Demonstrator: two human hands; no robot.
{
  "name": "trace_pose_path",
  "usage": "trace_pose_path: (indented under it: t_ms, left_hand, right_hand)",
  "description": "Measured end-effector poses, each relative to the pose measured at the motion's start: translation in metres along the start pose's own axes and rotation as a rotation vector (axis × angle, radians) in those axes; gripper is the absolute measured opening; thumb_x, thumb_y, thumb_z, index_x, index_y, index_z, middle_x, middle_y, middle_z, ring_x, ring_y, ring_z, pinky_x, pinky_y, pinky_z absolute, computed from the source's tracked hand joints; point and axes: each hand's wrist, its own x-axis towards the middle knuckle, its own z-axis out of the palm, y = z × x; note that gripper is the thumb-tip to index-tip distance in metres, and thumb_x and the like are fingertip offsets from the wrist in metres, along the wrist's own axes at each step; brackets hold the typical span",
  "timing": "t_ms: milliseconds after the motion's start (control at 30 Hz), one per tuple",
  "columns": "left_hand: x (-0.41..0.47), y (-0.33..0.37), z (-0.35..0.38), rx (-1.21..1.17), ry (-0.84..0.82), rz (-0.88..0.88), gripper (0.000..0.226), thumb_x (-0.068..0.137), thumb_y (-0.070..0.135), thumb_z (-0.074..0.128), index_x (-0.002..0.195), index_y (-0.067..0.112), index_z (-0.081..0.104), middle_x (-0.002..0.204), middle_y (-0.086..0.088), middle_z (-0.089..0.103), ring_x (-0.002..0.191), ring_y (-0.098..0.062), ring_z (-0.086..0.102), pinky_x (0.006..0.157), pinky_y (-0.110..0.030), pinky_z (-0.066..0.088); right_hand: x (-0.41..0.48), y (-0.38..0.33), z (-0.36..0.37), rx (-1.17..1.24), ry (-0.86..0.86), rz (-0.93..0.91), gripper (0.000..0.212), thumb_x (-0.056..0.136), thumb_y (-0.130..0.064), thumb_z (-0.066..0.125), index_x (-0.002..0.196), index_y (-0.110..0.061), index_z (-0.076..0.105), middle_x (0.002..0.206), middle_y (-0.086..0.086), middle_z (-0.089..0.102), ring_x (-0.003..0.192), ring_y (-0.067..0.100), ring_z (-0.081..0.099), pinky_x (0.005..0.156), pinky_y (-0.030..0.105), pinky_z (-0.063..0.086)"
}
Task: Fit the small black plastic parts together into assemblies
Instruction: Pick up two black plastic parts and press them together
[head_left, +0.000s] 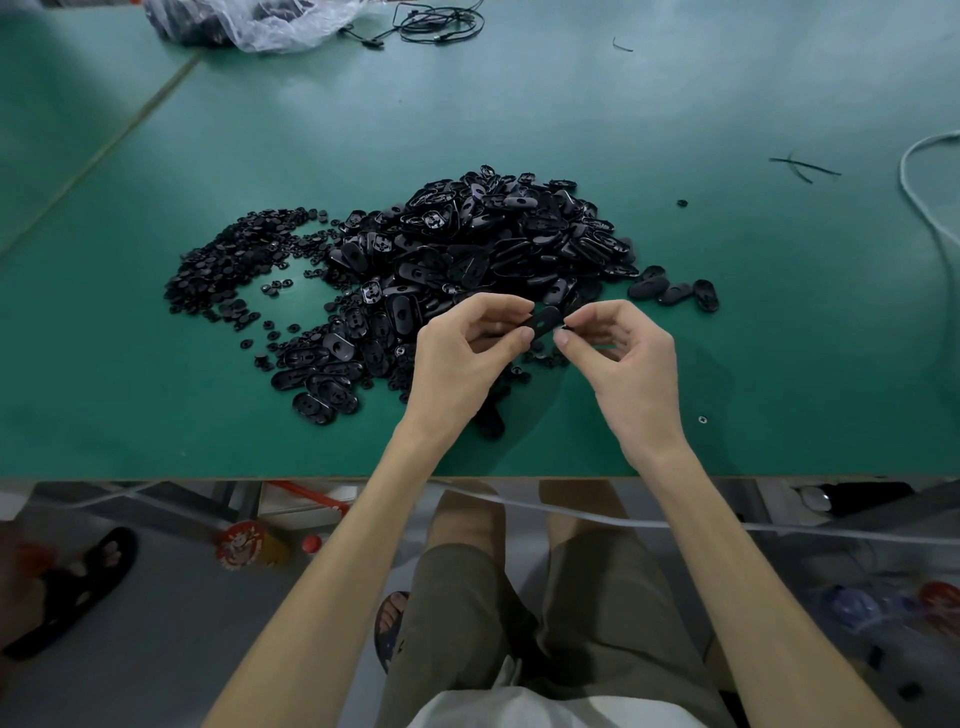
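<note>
Left hand (467, 353) pinches an oval black part (544, 318) above the green table (727, 312), near the parts heap (467, 249); right hand (618, 353) pinches a tiny piece just beside it, too small to identify.

The right hand (626, 364) mostly hides the small part (564, 328) it pinches.
</note>
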Motion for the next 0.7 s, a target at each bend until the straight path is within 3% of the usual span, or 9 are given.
trace_pose_path:
  t_ms: [167, 267, 500, 700]
  left_hand:
    - [0.0005, -0.0002, -0.0013, -0.024, 0.008, 0.001, 0.025, 0.089, 0.001, 0.079, 0.113, 0.006, 0.075, 0.102, 0.005, 0.077, 0.094, -0.009, 0.074, 0.086, -0.020, 0.057]
    - [-0.0003, 0.0001, -0.0012, -0.029, -0.013, -0.004, 0.026, 0.089, 0.000, 0.079, 0.113, 0.007, 0.075, 0.103, 0.008, 0.076, 0.094, -0.008, 0.074, 0.086, -0.020, 0.057]
    - [-0.0007, 0.0011, -0.0010, -0.026, -0.047, 0.008, 0.025, 0.089, 0.000, 0.078, 0.111, 0.011, 0.075, 0.104, 0.004, 0.077, 0.095, -0.010, 0.075, 0.086, -0.020, 0.057]
    - [-0.0014, 0.0023, -0.0007, -0.024, -0.067, 0.011, 0.024, 0.089, 0.000, 0.078, 0.112, 0.008, 0.075, 0.105, 0.001, 0.077, 0.095, -0.011, 0.075, 0.087, -0.024, 0.059]
  right_hand:
    - [0.0002, 0.0017, -0.0009, 0.063, 0.016, 0.033, 0.010, 0.090, -0.015, 0.081, 0.094, -0.019, 0.073, 0.093, -0.001, 0.079, 0.093, 0.018, 0.076, 0.089, 0.041, 0.060]
    - [0.0006, 0.0015, -0.0018, 0.064, 0.011, 0.033, 0.013, 0.092, -0.013, 0.078, 0.092, -0.024, 0.072, 0.095, -0.004, 0.079, 0.095, 0.016, 0.074, 0.089, 0.044, 0.059]
    - [0.0011, 0.0000, -0.0025, 0.066, -0.018, 0.014, 0.017, 0.089, -0.012, 0.082, 0.089, -0.028, 0.074, 0.086, -0.012, 0.075, 0.083, 0.008, 0.069, 0.082, 0.028, 0.054]
    - [0.0005, -0.0002, -0.0011, 0.077, -0.010, 0.028, 0.014, 0.088, -0.013, 0.084, 0.090, -0.024, 0.076, 0.087, -0.006, 0.078, 0.084, 0.013, 0.074, 0.083, 0.028, 0.058]
